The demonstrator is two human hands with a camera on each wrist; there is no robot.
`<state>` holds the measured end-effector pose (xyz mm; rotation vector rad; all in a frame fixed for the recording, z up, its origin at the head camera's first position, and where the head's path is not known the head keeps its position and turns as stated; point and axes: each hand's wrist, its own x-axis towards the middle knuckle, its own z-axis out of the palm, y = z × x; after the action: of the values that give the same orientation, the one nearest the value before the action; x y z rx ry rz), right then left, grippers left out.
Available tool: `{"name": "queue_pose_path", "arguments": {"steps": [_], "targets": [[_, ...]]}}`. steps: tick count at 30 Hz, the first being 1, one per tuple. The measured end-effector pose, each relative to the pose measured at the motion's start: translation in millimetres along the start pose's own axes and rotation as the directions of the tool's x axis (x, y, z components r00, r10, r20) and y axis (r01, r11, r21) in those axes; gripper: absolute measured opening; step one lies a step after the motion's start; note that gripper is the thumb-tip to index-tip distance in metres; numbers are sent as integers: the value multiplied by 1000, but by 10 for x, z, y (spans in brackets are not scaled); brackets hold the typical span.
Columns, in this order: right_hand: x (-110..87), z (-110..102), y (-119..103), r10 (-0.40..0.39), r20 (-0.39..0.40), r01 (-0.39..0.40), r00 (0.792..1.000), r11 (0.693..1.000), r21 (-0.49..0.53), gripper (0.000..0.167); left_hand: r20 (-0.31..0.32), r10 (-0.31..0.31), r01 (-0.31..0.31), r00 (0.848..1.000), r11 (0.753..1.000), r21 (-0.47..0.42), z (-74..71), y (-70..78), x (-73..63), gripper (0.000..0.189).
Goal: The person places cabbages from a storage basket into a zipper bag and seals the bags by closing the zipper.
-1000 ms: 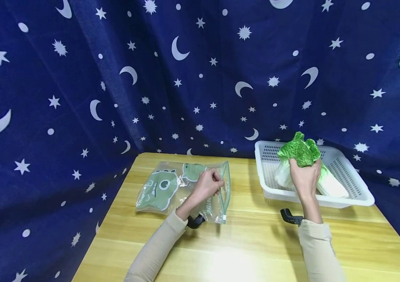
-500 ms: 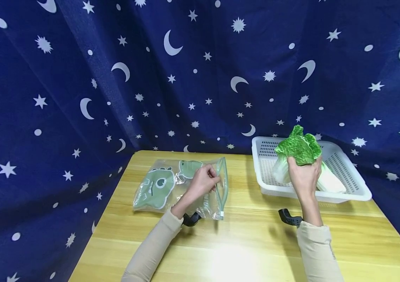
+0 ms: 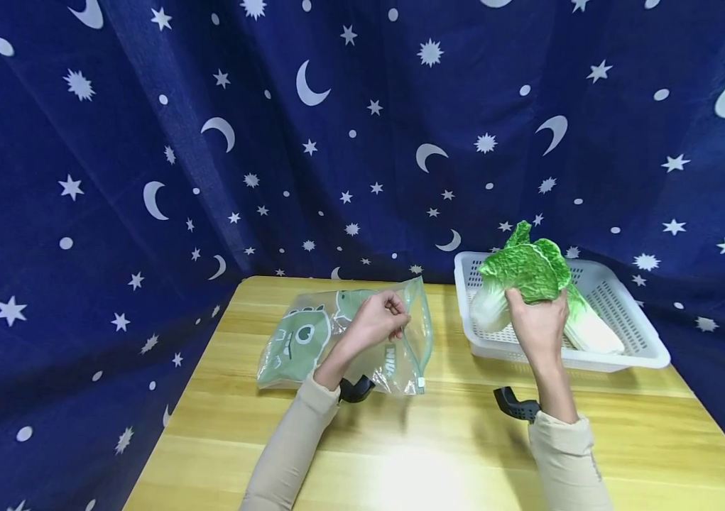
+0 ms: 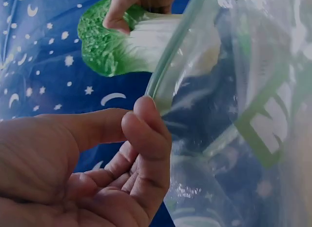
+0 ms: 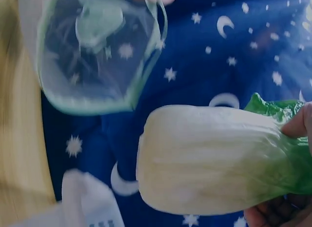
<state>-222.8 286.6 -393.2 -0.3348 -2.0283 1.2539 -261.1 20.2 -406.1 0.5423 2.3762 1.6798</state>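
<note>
My right hand point(image 3: 538, 323) grips the cabbage point(image 5: 204, 158) leaf-end — likely light, firm — my left hand point(image 3: 375, 321) pinches the floppy bag point(image 3: 324, 333)

Yellowish wood-grain table point(image 3: 209, 419) w/ clear green-print plastic zip bag point(image 3: 311, 341) nr far L corner, white rect. plastic basket point(image 3: 605, 363) nr R edge.

White letter "N" point(image 4: 269, 123) on green patch point(image 4: 247, 132) of clear zip bag point(image 3: 333, 328); adjoining letters too unclear.
</note>
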Motion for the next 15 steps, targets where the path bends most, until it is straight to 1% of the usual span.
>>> {"name": "queue_pose_path", "arguments": {"steps": [4, 6, 7, 9, 11, 13, 14, 15], "targets": [[-140, 46, -146, -35, 51, 33, 998, 999, 35, 56, 37, 36, -34, 999, 999, -35, 3, 63, -8, 10], [-208, 72, -208, -52, 85, 46, 995, 996, 73, 51, 39, 51, -49, 998, 998, -46, -9, 75, -14, 10], [-236, 87, -230, -62, 103, 51, 993, 993, 103, 51, 37, 62, -61, 997, 997, -49, -15, 79, -17, 10], [-315, 97, -355, -85, 139, 62, 987, 984, 164, 50, 29, 88, -86, 996, 995, -58, -26, 81, -19, 10], [-360, 139, -390, -108, 183, 61, 977, 967, 247, 52, 11, 108, -107, 994, 992, -67, -34, 88, -23, 10], [-397, 194, -400, -131, 227, 63, 965, 957, 284, 52, -10, 129, -129, 992, 989, -71, -38, 104, -29, 10], [-413, 222, -405, -144, 254, 66, 956, 954, 292, 52, -19, 136, -137, 990, 988, -72, -40, 115, -30, 9], [-413, 262, -364, -152, 285, 62, 946, 951, 303, 52, -26, 142, -144, 990, 987, -78, -42, 127, -34, 9]]}}
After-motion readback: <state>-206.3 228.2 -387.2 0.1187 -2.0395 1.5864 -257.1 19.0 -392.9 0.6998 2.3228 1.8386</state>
